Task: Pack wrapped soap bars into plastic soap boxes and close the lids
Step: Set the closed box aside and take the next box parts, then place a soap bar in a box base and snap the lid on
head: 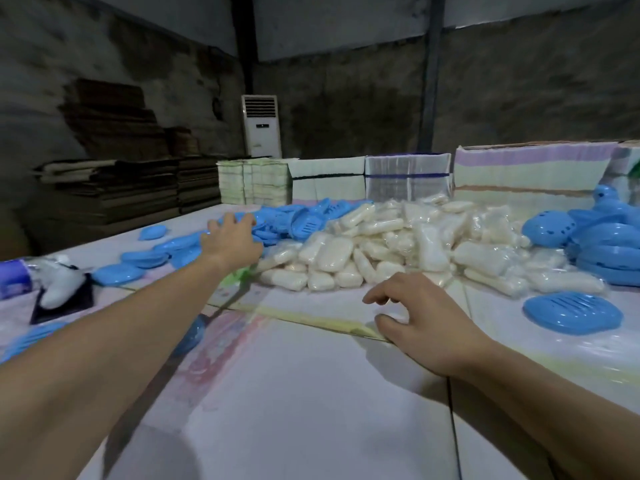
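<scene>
A big heap of white wrapped soap bars (398, 244) lies across the middle of the table. Blue plastic soap box parts (294, 220) are piled behind and left of it. My left hand (232, 240) stretches far out over that blue pile, fingers spread, holding nothing that I can see. My right hand (412, 317) hovers low over the table just in front of the soap heap, fingers loosely curled, nothing in it. A single blue slotted box tray (571, 313) lies on the table to the right of my right hand.
More blue box parts (602, 244) are stacked at the right, and closed blue boxes (138, 261) lie at the left. A white game controller (62, 282) sits on a dark cloth at the left edge. Flat carton stacks (408, 178) line the table's far side.
</scene>
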A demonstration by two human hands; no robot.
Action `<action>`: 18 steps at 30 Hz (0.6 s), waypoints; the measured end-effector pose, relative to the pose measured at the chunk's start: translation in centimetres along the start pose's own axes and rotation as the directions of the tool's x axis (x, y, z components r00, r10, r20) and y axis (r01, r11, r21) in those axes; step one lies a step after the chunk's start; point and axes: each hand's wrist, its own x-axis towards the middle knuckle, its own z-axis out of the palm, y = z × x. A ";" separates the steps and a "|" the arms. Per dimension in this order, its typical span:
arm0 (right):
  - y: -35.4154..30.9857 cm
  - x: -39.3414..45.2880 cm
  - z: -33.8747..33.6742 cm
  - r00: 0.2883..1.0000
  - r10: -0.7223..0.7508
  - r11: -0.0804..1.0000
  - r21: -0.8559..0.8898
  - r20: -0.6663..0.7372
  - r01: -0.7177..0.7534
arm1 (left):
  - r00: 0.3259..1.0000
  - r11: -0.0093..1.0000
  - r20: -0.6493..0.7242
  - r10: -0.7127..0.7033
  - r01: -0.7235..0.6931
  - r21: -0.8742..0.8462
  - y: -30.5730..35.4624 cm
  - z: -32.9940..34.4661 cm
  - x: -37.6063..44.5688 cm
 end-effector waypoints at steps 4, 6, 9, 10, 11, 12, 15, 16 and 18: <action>-0.1 0.1 0.3 0.999 -0.033 0.999 -0.029 0.029 0.033 | 0.985 0.995 0.151 -0.081 0.088 -0.040 -3.7 1.5 1.0; 0.1 0.2 0.4 0.999 -0.032 0.999 -0.030 0.034 0.033 | 0.996 0.995 0.080 -0.042 0.049 -0.092 -4.0 2.0 1.0; 0.4 0.2 0.5 0.999 -0.012 1.000 -0.014 0.036 0.012 | 1.000 0.995 -0.019 0.018 -0.020 -0.100 -3.5 2.0 0.4; 0.5 0.2 0.5 0.999 -0.005 1.000 -0.010 0.038 0.006 | 0.999 0.993 -0.050 0.013 -0.019 -0.117 -3.2 1.9 0.2; 0.5 0.2 0.5 0.999 0.000 1.000 -0.008 0.040 0.000 | 0.996 0.990 -0.086 -0.005 -0.007 -0.139 -2.8 1.6 0.1; 0.6 0.2 0.5 0.999 0.007 1.000 -0.006 0.043 -0.007 | 0.992 0.985 -0.120 -0.029 0.008 -0.171 -2.4 1.2 0.0; 0.8 0.3 0.4 1.000 0.019 1.000 0.008 0.020 -0.019 | 0.977 0.938 -0.205 -0.059 -0.016 -0.347 -0.4 0.0 -0.6; 0.9 0.3 0.3 1.000 0.026 0.999 0.022 0.003 -0.026 | 0.967 0.922 -0.250 -0.036 -0.064 -0.381 0.5 -0.4 -1.1; 1.1 0.3 0.2 0.999 0.046 0.998 0.050 -0.017 -0.045 | 0.933 0.912 -0.357 0.042 -0.182 -0.367 2.4 -1.0 -2.2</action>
